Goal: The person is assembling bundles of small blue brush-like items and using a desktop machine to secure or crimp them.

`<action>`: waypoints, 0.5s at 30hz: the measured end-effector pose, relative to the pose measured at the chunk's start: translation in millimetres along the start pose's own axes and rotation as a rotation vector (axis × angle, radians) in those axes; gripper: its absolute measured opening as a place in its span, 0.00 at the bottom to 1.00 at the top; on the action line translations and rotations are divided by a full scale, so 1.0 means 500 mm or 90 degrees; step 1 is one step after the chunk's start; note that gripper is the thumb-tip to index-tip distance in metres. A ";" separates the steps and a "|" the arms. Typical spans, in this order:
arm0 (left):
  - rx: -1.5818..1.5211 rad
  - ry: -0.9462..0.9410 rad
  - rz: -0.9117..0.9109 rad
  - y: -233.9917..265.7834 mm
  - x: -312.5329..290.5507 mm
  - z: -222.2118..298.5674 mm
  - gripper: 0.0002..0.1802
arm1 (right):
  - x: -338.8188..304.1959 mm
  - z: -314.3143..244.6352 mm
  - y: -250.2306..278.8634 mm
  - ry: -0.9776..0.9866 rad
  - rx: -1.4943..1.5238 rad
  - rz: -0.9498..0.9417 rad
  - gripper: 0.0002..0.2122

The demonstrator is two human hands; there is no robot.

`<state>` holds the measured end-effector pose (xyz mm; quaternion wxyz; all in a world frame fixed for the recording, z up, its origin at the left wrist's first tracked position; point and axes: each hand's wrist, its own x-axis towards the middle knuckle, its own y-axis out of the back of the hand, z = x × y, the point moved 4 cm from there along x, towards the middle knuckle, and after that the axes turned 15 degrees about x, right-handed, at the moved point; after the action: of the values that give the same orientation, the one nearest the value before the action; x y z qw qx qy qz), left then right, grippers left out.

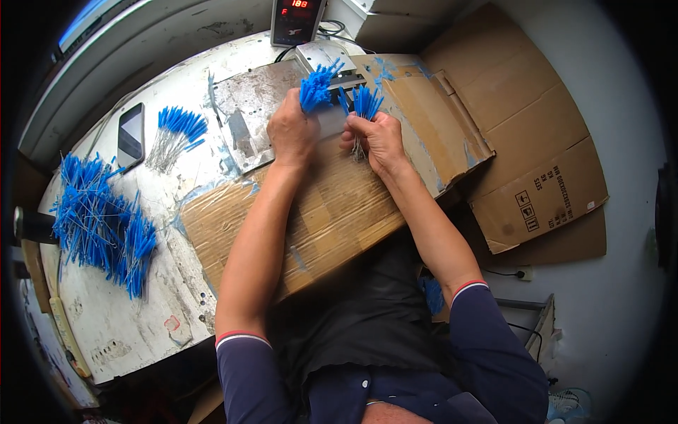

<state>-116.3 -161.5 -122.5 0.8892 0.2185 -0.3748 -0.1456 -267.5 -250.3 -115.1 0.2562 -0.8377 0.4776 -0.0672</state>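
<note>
My left hand (292, 131) is closed around a bunch of thin pieces with blue ends (321, 88), which stick out past its fingers. Beside it, my right hand (379, 138) pinches a second bunch of blue-ended wires (367, 104) between thumb and fingers, blue ends up and thin silvery stems hanging below. Both hands are over the far part of a taped cardboard sheet (332, 212), near a metal fixture (346, 81) that they partly hide. On the white table lie a fanned bundle of blue-ended wires (180, 127) and a large tangled pile of them (102, 212).
A phone (131, 136) lies left of the fanned bundle. A box with a red digital display (296, 22) stands at the back with cables beside it. A worn metal plate (247, 106) is left of my hands. Large cardboard flaps (530, 120) rise at the right.
</note>
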 end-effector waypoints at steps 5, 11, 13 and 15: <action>-0.099 0.045 -0.088 -0.013 -0.006 0.027 0.10 | -0.007 0.010 -0.014 -0.012 -0.005 -0.074 0.05; -0.206 0.045 0.014 -0.016 -0.010 0.032 0.07 | -0.017 0.017 0.008 0.050 0.101 -0.025 0.04; -0.219 0.088 -0.004 -0.018 -0.012 0.027 0.07 | -0.013 0.008 0.028 0.103 0.142 0.052 0.05; -0.235 0.148 -0.017 -0.019 -0.011 0.025 0.06 | -0.014 0.002 0.030 0.103 0.120 0.035 0.06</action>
<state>-129.7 -171.1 -122.9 0.9494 0.0723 -0.2333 -0.1976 -282.3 -250.3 -122.2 0.2960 -0.7883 0.5114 -0.1718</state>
